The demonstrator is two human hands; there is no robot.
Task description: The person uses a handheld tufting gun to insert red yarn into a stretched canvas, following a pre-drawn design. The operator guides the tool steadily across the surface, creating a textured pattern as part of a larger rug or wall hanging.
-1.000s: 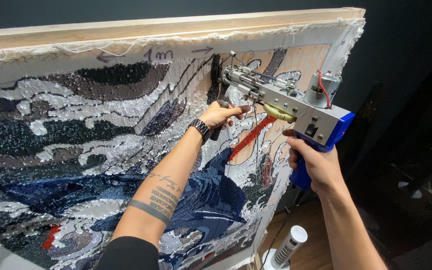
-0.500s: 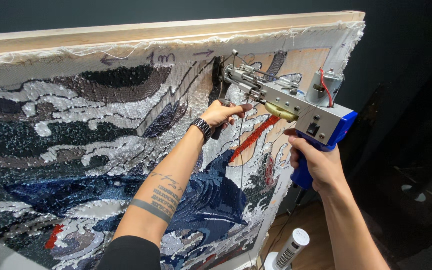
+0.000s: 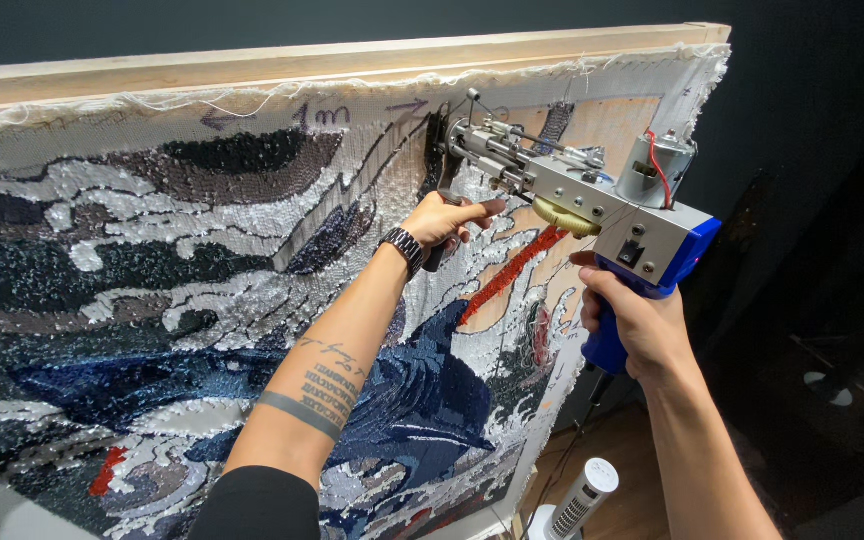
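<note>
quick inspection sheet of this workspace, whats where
surface: upright tufting cloth on a wooden frame, mostly filled with blue, white and red yarn
job's things: tufting gun, tip against the cloth near the top edge
clutter: nothing seen
grippers: left hand grips the gun's front handle; right hand grips the blue rear handle
cables: black cord hangs below the gun; red wire at the motor
surroundings: dark wall, white tower fan on the floor

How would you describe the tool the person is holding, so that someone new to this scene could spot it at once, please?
Start at the large tufted cloth stretched on a wooden frame. Near its upper right, a tufting gun presses its tip into the fabric, the right hand on its blue grip and the left hand on its front handle. It is the only metal machine here, with a silver body and small motor.
</note>
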